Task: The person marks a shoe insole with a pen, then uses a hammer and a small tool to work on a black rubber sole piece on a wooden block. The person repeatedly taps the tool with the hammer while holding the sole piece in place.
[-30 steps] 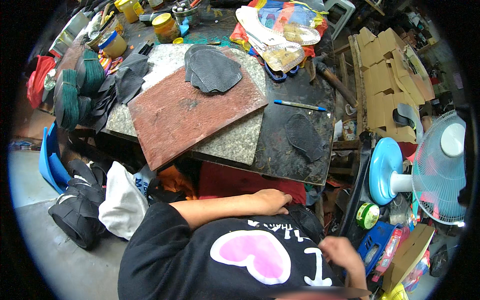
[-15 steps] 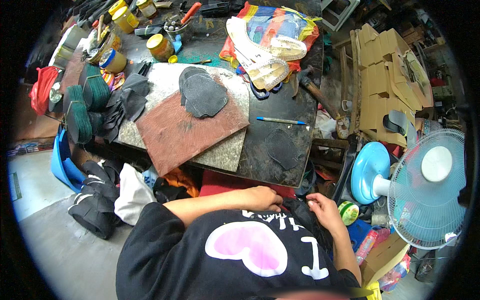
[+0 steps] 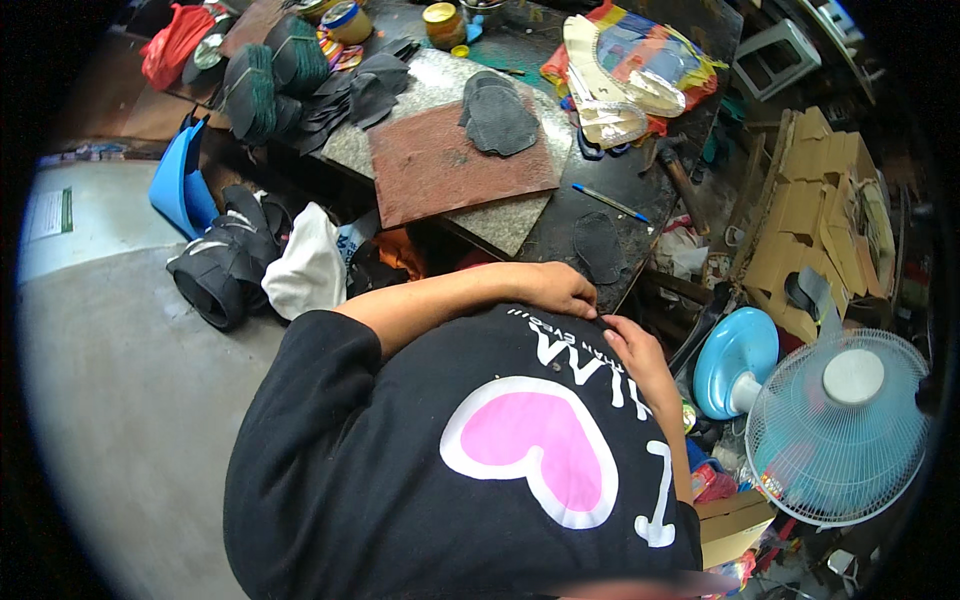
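My left hand (image 3: pixel 560 288) and my right hand (image 3: pixel 634 350) come close together at the front of my black T-shirt (image 3: pixel 400 470), by the table edge. Both sets of fingers are bent and pinched around something small and dark, which I cannot make out against the shirt. Just beyond them a dark oval cut piece (image 3: pixel 597 246) lies on the black table (image 3: pixel 548 240). A blue pen (image 3: pixel 610 202) rests behind it. Further left, a few black textured cut pieces (image 3: pixel 502 120) are stacked on a reddish-brown board (image 3: pixel 425 165), itself over a pale slab (image 3: pixel 437 75).
Tied black bundles (image 3: pixel 250 95) and jars stand far left. White shoe-shaped pieces (image 3: pixel 605 100) lie on a colourful bag, near a hammer (image 3: pixel 682 185). At right are cardboard boxes (image 3: pixel 815 200) and a fan (image 3: pixel 850 430). A blue dustpan (image 3: pixel 182 185) and black rolls (image 3: pixel 225 270) are on the left.
My view has turned, so the table sits higher and further right. My hands have drawn nearer each other, and their fingertips now almost meet.
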The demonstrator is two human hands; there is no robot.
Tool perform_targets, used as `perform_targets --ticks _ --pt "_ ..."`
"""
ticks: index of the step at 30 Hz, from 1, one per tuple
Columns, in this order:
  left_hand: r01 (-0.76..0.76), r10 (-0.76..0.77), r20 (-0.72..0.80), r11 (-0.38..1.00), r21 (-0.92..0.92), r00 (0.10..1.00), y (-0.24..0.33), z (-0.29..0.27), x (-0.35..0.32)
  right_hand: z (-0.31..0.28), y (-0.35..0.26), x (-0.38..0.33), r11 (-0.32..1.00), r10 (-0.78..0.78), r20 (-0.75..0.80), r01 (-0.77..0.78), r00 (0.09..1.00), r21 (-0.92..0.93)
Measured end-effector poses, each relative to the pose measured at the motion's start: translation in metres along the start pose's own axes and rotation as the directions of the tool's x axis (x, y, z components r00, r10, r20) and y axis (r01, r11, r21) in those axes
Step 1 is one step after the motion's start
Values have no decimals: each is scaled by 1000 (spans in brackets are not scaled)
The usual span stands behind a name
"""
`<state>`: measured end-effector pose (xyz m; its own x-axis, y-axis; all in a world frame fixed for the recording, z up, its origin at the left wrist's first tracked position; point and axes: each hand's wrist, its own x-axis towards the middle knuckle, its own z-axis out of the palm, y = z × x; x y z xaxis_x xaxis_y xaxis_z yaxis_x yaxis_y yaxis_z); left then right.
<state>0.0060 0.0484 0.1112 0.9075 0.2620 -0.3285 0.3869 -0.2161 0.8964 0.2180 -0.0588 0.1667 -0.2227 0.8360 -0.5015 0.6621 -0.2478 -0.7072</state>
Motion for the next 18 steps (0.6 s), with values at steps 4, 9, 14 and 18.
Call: perform_targets --ticks 4,9,14,18 --pt "33 -35 -64 999 -35 997 0 -12 0 -25 -1 8 1000 6 82 -8 997 27" --pt "14 -22 -160 999 -46 987 -18 -23 -5 -46 -8 33 987 -35 191 65 981 -149" --pt "-90 78 -249 995 -39 965 -27 -26 -3 -61 -14 77 949 -89 214 148 973 -278" --pt "49 -58 -207 998 -50 977 -18 -38 6 -66 -5 118 892 -86 80 113 993 -437"
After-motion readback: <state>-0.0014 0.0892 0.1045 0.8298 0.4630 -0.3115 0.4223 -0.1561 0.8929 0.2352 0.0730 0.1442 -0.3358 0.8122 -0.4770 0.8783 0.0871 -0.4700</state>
